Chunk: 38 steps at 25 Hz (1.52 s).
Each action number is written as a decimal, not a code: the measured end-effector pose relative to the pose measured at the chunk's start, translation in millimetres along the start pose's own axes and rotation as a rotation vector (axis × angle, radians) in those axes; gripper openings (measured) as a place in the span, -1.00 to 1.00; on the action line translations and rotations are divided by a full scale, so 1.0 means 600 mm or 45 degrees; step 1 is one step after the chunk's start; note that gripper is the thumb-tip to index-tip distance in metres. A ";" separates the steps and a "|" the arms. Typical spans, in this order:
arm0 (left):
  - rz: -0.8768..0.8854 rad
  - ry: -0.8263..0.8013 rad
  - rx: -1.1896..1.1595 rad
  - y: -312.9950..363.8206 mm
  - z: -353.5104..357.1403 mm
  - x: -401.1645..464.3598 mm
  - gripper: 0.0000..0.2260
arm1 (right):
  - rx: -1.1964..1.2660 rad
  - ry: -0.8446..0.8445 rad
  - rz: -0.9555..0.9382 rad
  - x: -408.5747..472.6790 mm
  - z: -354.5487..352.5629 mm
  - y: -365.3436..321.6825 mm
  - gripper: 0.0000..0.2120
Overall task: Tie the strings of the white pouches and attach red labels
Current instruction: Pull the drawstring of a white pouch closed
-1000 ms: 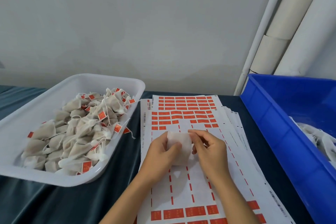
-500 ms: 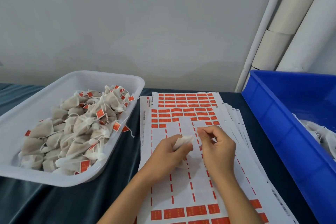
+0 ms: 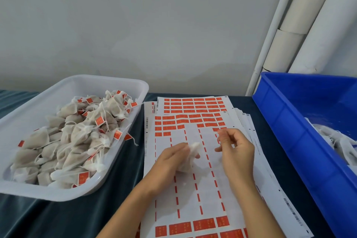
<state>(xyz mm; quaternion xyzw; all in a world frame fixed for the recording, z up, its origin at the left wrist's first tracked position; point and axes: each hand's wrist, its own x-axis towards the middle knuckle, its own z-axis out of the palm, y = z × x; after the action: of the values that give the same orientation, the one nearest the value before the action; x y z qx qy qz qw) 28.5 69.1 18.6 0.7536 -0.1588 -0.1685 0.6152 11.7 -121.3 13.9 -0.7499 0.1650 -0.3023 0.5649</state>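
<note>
Left hand (image 3: 170, 157) gripping one white pouch (image 3: 190, 152) right over the label sheet (image 3: 204, 183), right hand (image 3: 234, 148) pinched shut just beside it (string too thin to see), probably pulling the drawstring tight.

Both forearms are bare as far up as the view reaches, with no sleeve edge in sight. The left hand (image 3: 172, 157) and the right hand (image 3: 236, 150) are bare too, without gloves, rings, a watch or a bracelet. The fingernails that show look short and unpainted.
</note>
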 end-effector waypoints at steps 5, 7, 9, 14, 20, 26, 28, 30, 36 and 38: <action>-0.048 0.133 -0.201 0.008 -0.003 0.004 -0.59 | -0.207 -0.180 -0.237 -0.013 0.004 -0.002 -0.77; 0.005 0.124 -0.155 0.008 0.000 0.009 -0.59 | -0.254 -0.307 -0.371 -0.020 0.011 -0.003 -0.67; 0.041 0.100 -0.115 0.005 0.000 0.011 -0.63 | -0.229 -0.460 -0.364 -0.027 0.018 -0.010 -0.64; 0.103 0.074 -0.077 0.000 0.003 0.012 -0.64 | -0.062 -0.457 -0.254 -0.031 0.017 -0.009 -0.88; 0.067 -0.016 0.044 -0.008 0.004 0.013 -0.65 | -0.216 -0.225 -0.383 -0.024 0.021 0.005 -0.81; 0.046 0.003 -0.018 -0.004 -0.005 0.013 -0.70 | -0.304 -0.299 -0.416 -0.027 0.024 0.011 -0.85; 0.035 0.021 -0.076 -0.005 -0.007 0.014 -0.74 | -0.367 -0.324 -0.436 -0.027 0.023 0.014 -0.92; 0.034 0.025 -0.170 -0.008 -0.009 0.015 -0.74 | -0.417 -0.368 -0.461 -0.027 0.022 0.018 -0.92; -0.015 -0.012 -0.528 -0.004 -0.011 0.017 -0.63 | -0.555 -0.435 -0.552 -0.030 0.026 0.024 -0.91; -0.016 -0.008 -0.540 -0.004 -0.008 0.019 -0.64 | -0.597 -0.432 -0.640 -0.031 0.024 0.022 -0.86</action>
<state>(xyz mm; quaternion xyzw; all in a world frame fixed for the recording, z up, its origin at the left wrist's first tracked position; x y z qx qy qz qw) 40.7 68.6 16.7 0.6078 -0.1169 -0.2043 0.7584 8.2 -103.4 -6.1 -0.9152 -0.0551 -0.2569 0.3054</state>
